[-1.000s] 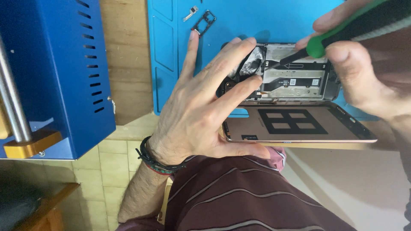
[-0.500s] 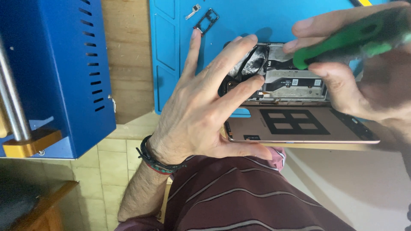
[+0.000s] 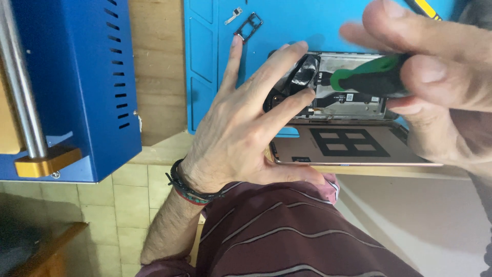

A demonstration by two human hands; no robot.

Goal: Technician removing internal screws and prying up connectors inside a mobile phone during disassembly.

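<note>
The right hand [image 3: 435,77] pinches a green screwdriver [image 3: 366,82], tip down into the opened phone [image 3: 348,102]. The left hand [image 3: 246,123] lies spread and empty, fingers pinning the phone's end to steady it on the blue mat [image 3: 287,25]. Beyond lies a small tray [image 3: 248,26]; a blue machine [image 3: 77,87] stands well left.

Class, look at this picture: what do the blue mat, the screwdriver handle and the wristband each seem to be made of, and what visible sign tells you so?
Blue mat: probably silicone or rubber; matte, with moulded compartments.
Screwdriver handle, in the right hand: likely hard plastic; smooth, glossy green and black.
Wristband on the left hand: seems braided cord or leather, dark with a red strand; the weave is too fine to be sure.
</note>
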